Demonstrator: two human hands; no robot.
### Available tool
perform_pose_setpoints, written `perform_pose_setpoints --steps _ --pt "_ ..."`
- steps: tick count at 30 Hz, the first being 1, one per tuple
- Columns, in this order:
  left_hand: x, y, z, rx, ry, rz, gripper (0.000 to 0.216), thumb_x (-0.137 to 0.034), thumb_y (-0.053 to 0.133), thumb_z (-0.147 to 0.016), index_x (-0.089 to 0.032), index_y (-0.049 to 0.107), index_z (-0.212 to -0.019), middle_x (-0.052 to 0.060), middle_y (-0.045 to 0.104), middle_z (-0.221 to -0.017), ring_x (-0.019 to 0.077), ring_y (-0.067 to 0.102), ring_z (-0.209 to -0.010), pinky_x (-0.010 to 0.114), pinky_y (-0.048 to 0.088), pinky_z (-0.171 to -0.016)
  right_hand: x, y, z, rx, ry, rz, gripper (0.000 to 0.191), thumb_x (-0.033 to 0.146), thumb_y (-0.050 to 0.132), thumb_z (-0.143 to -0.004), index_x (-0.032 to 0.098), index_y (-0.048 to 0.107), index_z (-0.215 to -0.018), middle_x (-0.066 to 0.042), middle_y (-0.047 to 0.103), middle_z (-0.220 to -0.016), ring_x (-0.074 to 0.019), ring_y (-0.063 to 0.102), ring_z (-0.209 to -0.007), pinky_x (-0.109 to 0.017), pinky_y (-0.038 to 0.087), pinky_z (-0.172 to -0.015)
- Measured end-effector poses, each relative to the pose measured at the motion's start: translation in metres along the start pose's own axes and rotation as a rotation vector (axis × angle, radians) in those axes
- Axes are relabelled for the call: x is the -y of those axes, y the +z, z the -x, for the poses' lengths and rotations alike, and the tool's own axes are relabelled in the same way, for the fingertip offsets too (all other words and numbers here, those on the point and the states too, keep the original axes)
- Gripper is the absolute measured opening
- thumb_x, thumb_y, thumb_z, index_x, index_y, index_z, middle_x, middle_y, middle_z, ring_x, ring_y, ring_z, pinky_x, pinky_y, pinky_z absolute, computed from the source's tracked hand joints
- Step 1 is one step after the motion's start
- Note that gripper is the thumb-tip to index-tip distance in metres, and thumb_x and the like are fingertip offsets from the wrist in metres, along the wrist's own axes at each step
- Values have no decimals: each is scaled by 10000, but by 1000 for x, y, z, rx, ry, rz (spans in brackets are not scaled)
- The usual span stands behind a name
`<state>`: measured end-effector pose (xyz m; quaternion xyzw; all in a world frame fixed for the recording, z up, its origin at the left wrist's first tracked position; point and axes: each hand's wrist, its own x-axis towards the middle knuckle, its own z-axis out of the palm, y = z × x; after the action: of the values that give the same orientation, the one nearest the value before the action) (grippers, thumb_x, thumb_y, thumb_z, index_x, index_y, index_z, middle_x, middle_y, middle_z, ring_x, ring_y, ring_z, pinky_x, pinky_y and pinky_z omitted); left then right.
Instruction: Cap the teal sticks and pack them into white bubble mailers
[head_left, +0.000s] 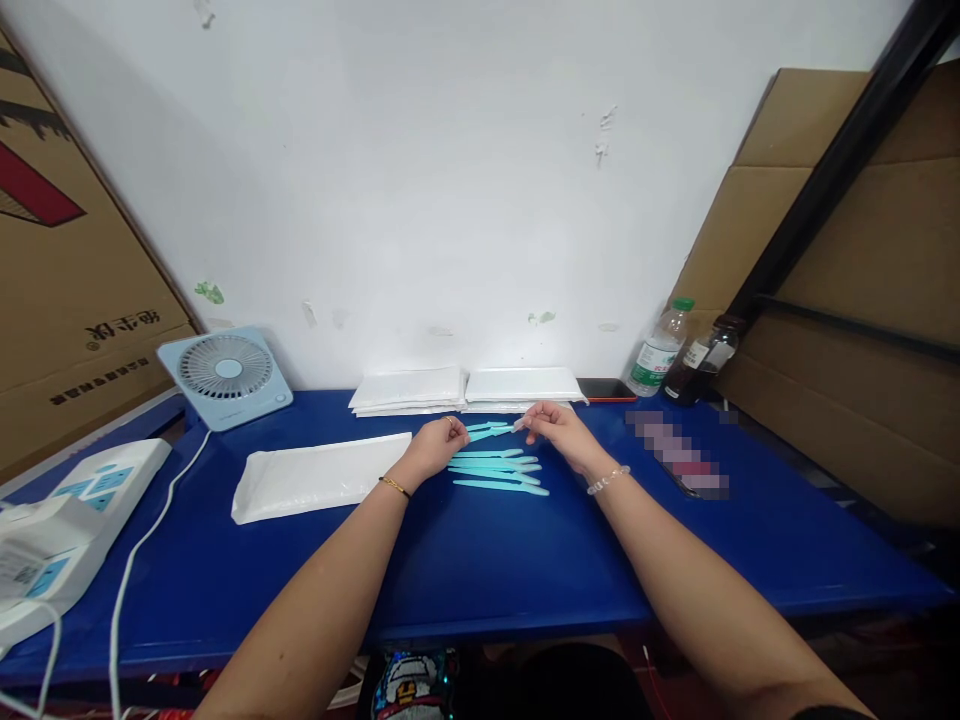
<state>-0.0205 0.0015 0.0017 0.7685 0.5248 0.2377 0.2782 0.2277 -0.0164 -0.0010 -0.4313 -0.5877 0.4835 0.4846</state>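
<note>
A: What were our hands doing at that moment?

B: Both were out over the blue table top (480, 560). Our left hand (433, 447), with a gold bracelet at the wrist, had its fingers curled around one end of a slim turquoise plastic blade-shaped tool (491, 430). Our right hand (559, 430), wearing a beaded bracelet, pinched the other end, where a pale clear cap showed at the fingertips.

A: And the rest of those tools?

B: About 4 more turquoise plastic tools (496, 471) lay side by side on the table, just below the held one, between our 2 wrists, tips toward 3 o'clock.

A: What else sat around us?

B: At 9 o'clock from the left hand lay a flat white plastic pouch (319, 478). At 12 o'clock, against the wall, we had 2 stacks of white flat packets (465, 387). A small pale blue desk fan (225, 373) stood at 10 o'clock, and a white machine with blue labels (67, 525) sat at the far left edge. At 2 o'clock stood a clear plastic bottle with a green cap (660, 350), touching a dark glass bottle (701, 365).
</note>
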Motion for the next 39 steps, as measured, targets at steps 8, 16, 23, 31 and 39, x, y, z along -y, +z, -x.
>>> perform_pose_setpoints --steps 8,16,23,31,39 --pt "4 2 -2 5 22 38 252 -412 539 -754 -174 609 -803 15 611 -723 148 529 -651 242 369 -547 -3 5 0 -34 12 85 289 434 714 -676 179 619 -776 0 622 -747 -103 514 -597 -254 415 -622" --pt "8 3 -4 18 14 84 204 -365 525 -758 -175 584 -805 21 641 -752 132 527 -628 234 387 -558 4 -5 0 -115 20 -72 239 343 702 -664 173 581 -782 -28 665 -695 -112 550 -535 -257 417 -565" --pt "13 3 -6 44 -22 144 217 -371 539 -744 -170 576 -818 22 644 -744 129 540 -625 229 395 -558 0 -4 1 -59 -10 -52 302 350 775 -597 171 601 -765 -36 681 -716 -155 628 -630 -306 489 -671" --pt "11 2 -5 67 -28 180 229 -390 539 -731 -176 565 -807 20 650 -751 135 556 -651 232 406 -583 -2 -5 1 16 -67 48 284 368 761 -646 166 620 -788 -25 663 -698 -146 626 -652 -299 493 -689" --pt "2 -2 -1 114 -19 291 244 -390 539 -717 -159 560 -795 22 633 -731 124 539 -639 237 414 -612 -1 -2 3 105 -50 105 251 333 731 -674 154 646 -829 -25 669 -684 -147 622 -662 -314 493 -702"
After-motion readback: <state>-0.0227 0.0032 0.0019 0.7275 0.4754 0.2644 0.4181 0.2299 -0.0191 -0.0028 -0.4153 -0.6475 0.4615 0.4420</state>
